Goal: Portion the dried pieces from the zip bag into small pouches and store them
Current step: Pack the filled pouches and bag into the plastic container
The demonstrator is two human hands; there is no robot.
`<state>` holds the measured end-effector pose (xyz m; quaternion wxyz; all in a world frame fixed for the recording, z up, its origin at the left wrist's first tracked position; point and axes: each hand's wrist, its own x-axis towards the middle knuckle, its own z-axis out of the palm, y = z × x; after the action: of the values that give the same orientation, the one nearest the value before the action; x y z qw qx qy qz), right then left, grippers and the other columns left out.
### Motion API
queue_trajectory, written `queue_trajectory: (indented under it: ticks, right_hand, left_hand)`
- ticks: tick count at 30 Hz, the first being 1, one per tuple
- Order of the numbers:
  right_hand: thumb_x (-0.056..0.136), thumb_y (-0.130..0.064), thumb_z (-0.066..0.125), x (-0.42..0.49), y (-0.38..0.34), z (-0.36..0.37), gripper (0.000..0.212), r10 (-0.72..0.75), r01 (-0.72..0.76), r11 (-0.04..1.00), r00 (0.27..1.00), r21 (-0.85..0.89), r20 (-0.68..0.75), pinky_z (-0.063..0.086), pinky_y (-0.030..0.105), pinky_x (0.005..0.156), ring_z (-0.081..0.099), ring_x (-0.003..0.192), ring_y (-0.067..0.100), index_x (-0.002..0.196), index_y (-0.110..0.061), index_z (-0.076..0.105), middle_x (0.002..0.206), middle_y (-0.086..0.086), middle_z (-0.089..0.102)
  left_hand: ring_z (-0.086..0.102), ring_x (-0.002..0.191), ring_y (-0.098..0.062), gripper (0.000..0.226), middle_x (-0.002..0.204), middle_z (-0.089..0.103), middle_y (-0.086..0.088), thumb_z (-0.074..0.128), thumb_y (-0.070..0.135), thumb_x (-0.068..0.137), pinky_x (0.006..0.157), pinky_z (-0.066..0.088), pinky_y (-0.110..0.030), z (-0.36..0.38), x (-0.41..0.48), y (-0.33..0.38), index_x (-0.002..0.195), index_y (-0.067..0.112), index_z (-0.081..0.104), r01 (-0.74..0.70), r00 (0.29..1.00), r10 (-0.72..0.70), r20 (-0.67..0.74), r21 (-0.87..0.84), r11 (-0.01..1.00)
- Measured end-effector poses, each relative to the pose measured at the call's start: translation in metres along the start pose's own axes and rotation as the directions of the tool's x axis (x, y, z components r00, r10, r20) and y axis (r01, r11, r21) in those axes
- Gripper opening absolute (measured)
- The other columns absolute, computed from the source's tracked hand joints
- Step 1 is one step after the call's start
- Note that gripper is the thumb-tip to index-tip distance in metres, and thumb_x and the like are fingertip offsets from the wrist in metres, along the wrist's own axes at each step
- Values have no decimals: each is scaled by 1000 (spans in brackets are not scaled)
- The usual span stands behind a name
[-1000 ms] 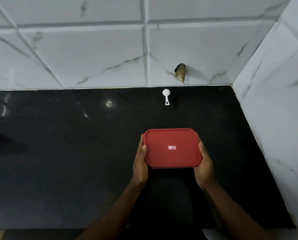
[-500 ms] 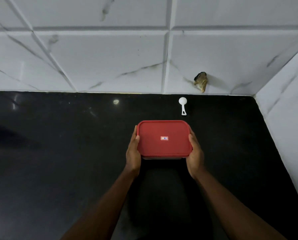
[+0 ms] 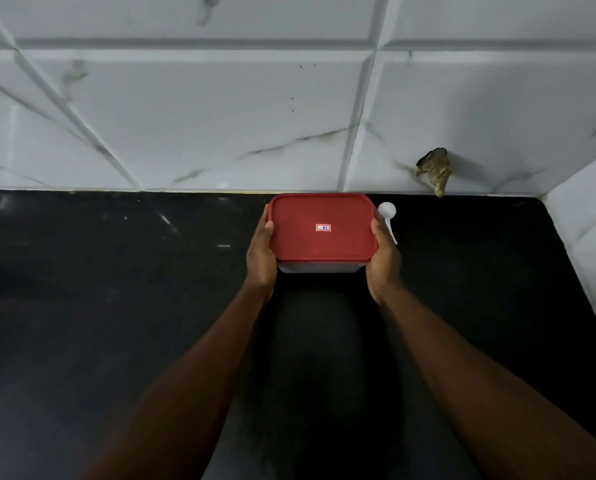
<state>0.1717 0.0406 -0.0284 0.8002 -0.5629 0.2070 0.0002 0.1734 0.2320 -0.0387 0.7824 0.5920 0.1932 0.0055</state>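
Rectangular, round-cornered container (image 3: 319, 268) with a smooth matt red lid (image 3: 296, 237), a small white-and-red label (image 3: 323, 227) at the lid's centre and a pale translucent body showing under the near edge. It sits at the back of the counter (image 3: 116, 306), close against the foot of the wall (image 3: 203, 109); whether it rests on the stone or is held just above it cannot be told. Your left hand (image 3: 262, 258) grips the left short side, thumb curled onto the lid's rim, the other fingers wrapped out of sight round the body. Your right hand (image 3: 383, 261) grips the right short side likewise, thumb on the rim. Just beyond your right hand lies a white plastic scoop (image 3: 387, 211), round bowl toward the wall, handle partly hidden by the hand. The counter is polished black stone with faint glints. The wall is of large glossy white tiles, grey-veined like marble, with bevelled joints; to the right a ragged hole (image 3: 434, 171) holds a crumpled brownish wad
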Motion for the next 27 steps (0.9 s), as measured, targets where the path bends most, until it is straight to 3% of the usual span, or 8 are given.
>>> queue_trajectory:
  ticks: [5,8,11,15,19,21,24,27]
  right_hand:
    - [109,-25,41,22,-6,14,39,-20,20,1000,1000,-22,-12,55,30,97,68,110,11,143,-15,56,119,-2,72]
    - [108,-27,41,33,-6,20,39,-19,19,999,1000,-40,-9,55,33,96,67,115,17,142,-13,57,126,6,71]
    - [107,-30,44,43,-2,22,41,-3,1,999,999,-50,-34,56,28,82,69,112,16,141,-13,59,127,7,70]
    - [107,-30,44,52,1,24,39,2,-4,999,1000,-46,-31,54,31,96,67,118,17,140,-16,60,129,5,70]
    - [108,-27,42,52,-1,23,41,2,-2,997,1000,-74,0,55,22,84,67,115,15,144,-14,56,132,7,68]
    - [109,-25,41,52,-5,22,41,6,-4,994,1000,-105,15,55,21,83,67,114,14,145,-13,55,133,7,67]
    - [110,-27,39,45,-16,20,42,2,9,977,999,-212,51,53,30,99,63,119,17,148,-14,51,135,8,64]
    - [108,-45,39,33,-26,17,49,-25,27,925,1000,-379,10,42,36,111,56,128,17,148,-20,51,143,5,58]
  left_hand:
    - [60,128,-8,44,146,58,1,45,21,110,100,51,-20,4,27,7,153,12,48,-1,1000,1,10,-10,1000]
    - [64,114,2,45,140,60,2,43,18,110,90,53,-15,6,37,11,154,9,46,-4,999,4,35,-13,1000]
    - [63,116,-1,46,145,58,-2,44,19,110,93,54,-17,6,41,13,155,9,45,-5,999,5,31,-5,1000]
    - [62,121,-5,45,149,56,-3,45,22,110,96,53,-18,6,49,13,154,11,47,1,1000,-1,29,12,1000]
    - [62,115,1,45,144,57,0,42,21,111,90,53,-14,5,49,17,155,11,45,-1,999,-2,45,61,998]
    - [60,124,-7,45,148,55,-1,41,23,112,99,52,-20,6,45,23,156,11,43,5,999,-9,46,84,996]
    - [49,143,-17,49,158,47,-6,42,30,112,120,39,-36,6,36,35,157,12,42,20,997,-29,71,122,992]
    - [56,135,-12,56,148,59,-1,41,54,107,117,44,-38,-1,27,36,149,20,55,28,996,-45,74,224,974]
